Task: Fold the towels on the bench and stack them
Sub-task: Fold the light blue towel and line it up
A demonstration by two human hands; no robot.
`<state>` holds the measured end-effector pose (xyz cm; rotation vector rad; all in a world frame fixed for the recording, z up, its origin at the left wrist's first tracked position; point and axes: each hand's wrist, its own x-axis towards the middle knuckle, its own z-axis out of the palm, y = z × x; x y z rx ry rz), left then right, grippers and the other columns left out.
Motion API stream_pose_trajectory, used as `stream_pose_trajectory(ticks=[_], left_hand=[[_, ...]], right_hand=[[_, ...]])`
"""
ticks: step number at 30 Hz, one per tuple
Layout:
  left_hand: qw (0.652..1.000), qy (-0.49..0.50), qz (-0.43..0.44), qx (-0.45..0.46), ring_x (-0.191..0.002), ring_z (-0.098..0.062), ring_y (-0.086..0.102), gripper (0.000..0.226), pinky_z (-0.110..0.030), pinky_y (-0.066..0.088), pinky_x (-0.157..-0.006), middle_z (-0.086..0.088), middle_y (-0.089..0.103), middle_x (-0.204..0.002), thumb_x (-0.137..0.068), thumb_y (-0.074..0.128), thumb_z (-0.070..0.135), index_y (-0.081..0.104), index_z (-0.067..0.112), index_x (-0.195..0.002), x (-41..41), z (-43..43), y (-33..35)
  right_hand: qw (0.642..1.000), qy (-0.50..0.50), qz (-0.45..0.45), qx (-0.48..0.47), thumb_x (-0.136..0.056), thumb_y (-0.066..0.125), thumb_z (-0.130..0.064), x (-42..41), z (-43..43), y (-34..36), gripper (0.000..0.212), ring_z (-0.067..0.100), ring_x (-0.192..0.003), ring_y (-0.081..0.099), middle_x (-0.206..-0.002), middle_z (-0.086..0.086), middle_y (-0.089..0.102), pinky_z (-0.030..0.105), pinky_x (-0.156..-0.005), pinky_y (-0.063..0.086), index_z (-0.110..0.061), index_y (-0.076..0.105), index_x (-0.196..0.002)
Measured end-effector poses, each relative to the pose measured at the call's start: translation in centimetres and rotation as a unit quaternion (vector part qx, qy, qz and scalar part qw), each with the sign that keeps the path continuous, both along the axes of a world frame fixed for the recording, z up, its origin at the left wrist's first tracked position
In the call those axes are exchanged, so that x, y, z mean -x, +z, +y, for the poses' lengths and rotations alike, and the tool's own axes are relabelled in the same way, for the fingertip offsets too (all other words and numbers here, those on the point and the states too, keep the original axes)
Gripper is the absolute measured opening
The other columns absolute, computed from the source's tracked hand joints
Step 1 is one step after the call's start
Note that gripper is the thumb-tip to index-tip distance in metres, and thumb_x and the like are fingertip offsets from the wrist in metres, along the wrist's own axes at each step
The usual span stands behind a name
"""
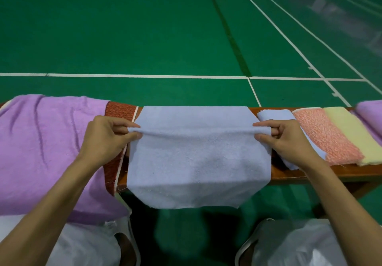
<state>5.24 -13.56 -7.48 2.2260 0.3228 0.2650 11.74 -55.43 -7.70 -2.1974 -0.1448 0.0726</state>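
A light blue towel (198, 162) lies across the wooden bench (330, 172), its near end hanging over the front edge. A raised fold runs across its middle. My left hand (107, 135) pinches the left end of that fold, and my right hand (287, 139) pinches the right end. To the left, a large purple towel (45, 148) is draped over the bench on top of a red-brown towel (118, 112). To the right lie a folded light blue towel (275, 115), a salmon pink towel (324, 135), a pale yellow towel (351, 133) and another purple towel (370, 108).
Beyond the bench stretches a green sports court floor (144, 28) with white lines. Two white plastic bags (297, 245) sit on the floor in front of the bench, one at the lower left and one at the lower right.
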Motion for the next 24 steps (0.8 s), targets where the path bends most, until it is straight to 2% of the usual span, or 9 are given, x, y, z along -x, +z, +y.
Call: stream_pose_trajectory(ticks=[2, 3, 5, 8, 11, 14, 18, 21, 24], left_hand=[[0.999, 0.005, -0.017, -0.028, -0.065, -0.009, 0.07, 0.016, -0.018, 0.055, -0.057, 0.005, 0.075, -0.071, -0.074, 0.091, 0.023, 0.081, 0.024, -0.087, 0.0, -0.1, 0.1], [0.999, 0.007, -0.016, -0.041, -0.065, -0.01, 0.07, 0.015, -0.025, 0.057, -0.059, 0.004, 0.075, -0.072, -0.075, 0.09, 0.024, 0.081, 0.023, -0.087, 0.0, -0.2, 0.2], [0.998, 0.007, -0.001, -0.056, -0.065, -0.013, 0.069, 0.015, -0.028, 0.057, -0.063, 0.003, 0.074, -0.07, -0.076, 0.09, 0.026, 0.082, 0.022, -0.088, -0.1, -0.3, 0.4], [0.998, 0.003, 0.036, -0.046, -0.051, -0.009, 0.063, 0.011, -0.025, 0.047, -0.056, 0.003, 0.07, -0.057, -0.081, 0.086, 0.028, 0.078, 0.021, -0.085, -0.2, -0.6, 0.6], [0.996, 0.003, 0.083, 0.015, -0.045, -0.011, 0.062, 0.008, -0.028, 0.05, -0.053, -0.004, 0.071, -0.058, -0.089, 0.079, 0.023, 0.073, 0.019, -0.086, -0.5, -1.1, 0.8], [0.977, 0.013, 0.132, 0.167, -0.05, -0.013, 0.063, 0.002, -0.025, 0.047, -0.05, -0.012, 0.077, -0.076, -0.096, 0.069, 0.013, 0.068, 0.012, -0.094, -1.5, -0.9, 0.9], [0.94, 0.01, 0.109, 0.323, -0.072, -0.022, 0.077, 0.006, -0.027, 0.054, -0.062, -0.015, 0.079, -0.094, -0.101, 0.062, 0.012, 0.06, 0.014, -0.097, -4.0, -0.7, 0.7], [0.927, 0.007, 0.038, 0.373, -0.081, -0.02, 0.079, 0.01, -0.024, 0.058, -0.062, -0.015, 0.079, -0.101, -0.102, 0.061, 0.009, 0.057, 0.016, -0.097, -6.8, -0.9, 1.0], [0.905, -0.026, -0.104, 0.411, -0.091, -0.019, 0.077, 0.018, -0.029, 0.057, -0.079, -0.007, 0.079, -0.098, -0.1, 0.064, 0.005, 0.059, 0.021, -0.091, -9.2, -0.5, 2.4]], right_hand=[[0.999, 0.001, -0.027, 0.04, -0.086, 0.077, -0.036, -0.1, -0.1, 0.1, 0.025, 0.043, -0.084, 0.069, -0.083, 0.023, 0.074, 0.056, -0.076, 0.06, -0.03, 0.078, -0.11], [0.997, 0.004, -0.04, 0.058, -0.085, 0.077, -0.039, -0.1, -0.2, 0.2, 0.02, 0.046, -0.078, 0.067, -0.079, 0.026, 0.071, 0.056, -0.07, 0.06, -0.035, 0.078, -0.104], [0.995, -0.003, -0.063, 0.077, -0.087, 0.08, -0.028, -0.2, -0.5, 0.5, 0.011, 0.037, -0.062, 0.062, -0.069, 0.019, 0.071, 0.045, -0.06, 0.053, -0.036, 0.08, -0.095], [0.994, -0.022, -0.061, 0.086, -0.088, 0.08, -0.018, -0.3, -0.4, 1.4, 0.009, 0.012, -0.045, 0.06, -0.054, 0.001, 0.069, 0.035, -0.06, 0.053, -0.025, 0.082, -0.093], [0.995, -0.048, -0.045, 0.079, -0.092, 0.076, -0.016, -0.6, 0.1, 1.9, 0.009, 0.011, -0.034, 0.048, -0.04, -0.001, 0.059, 0.027, -0.052, 0.046, -0.022, 0.08, -0.096], [0.993, -0.099, 0.023, -0.057, -0.099, 0.066, -0.012, -1.4, 1.4, 2.2, 0.01, 0.016, -0.036, 0.052, -0.051, 0.01, 0.066, 0.025, -0.039, 0.044, -0.011, 0.076, -0.101], [0.947, -0.142, 0.138, -0.253, -0.107, 0.05, -0.012, -4.6, 4.0, 1.9, 0.013, 0.019, -0.051, 0.07, -0.087, 0.016, 0.078, 0.019, -0.036, 0.042, -0.011, 0.057, -0.096], [0.914, -0.139, 0.123, -0.361, -0.108, 0.046, -0.011, -7.5, 5.9, 1.7, 0.014, 0.028, -0.079, 0.078, -0.101, 0.018, 0.078, 0.03, -0.054, 0.061, -0.011, 0.054, -0.098], [0.878, -0.124, -0.014, -0.462, -0.106, 0.048, -0.004, -9.3, 7.1, 3.1, 0.014, 0.033, -0.091, 0.076, -0.096, 0.019, 0.077, 0.037, -0.077, 0.063, -0.011, 0.055, -0.097]])
